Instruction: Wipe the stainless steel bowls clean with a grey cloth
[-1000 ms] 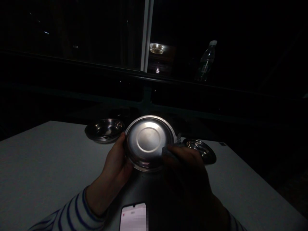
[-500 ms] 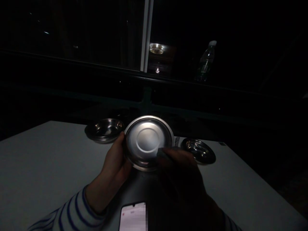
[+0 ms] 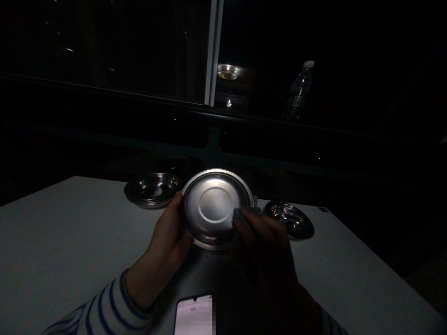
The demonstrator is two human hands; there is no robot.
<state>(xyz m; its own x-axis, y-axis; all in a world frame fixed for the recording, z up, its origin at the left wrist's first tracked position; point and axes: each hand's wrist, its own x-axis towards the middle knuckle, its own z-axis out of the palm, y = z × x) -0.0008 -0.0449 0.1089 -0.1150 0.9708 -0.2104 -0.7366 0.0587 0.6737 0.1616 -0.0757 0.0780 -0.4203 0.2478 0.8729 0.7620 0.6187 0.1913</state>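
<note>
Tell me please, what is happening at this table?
A person's left hand holds up a shiny metal dish by its edge, with what looks like the underside facing the wearer. The right hand holds a bunched greyish cloth at the dish's right side. On the white table, a stack of metal dishes sits to the left, and at least one more bowl to the right. A lit phone is nearest the wearer.

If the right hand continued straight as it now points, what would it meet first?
Most likely the plate: the right hand points at its right side, holding a cloth; whether that touches the plate is unclear.
</note>
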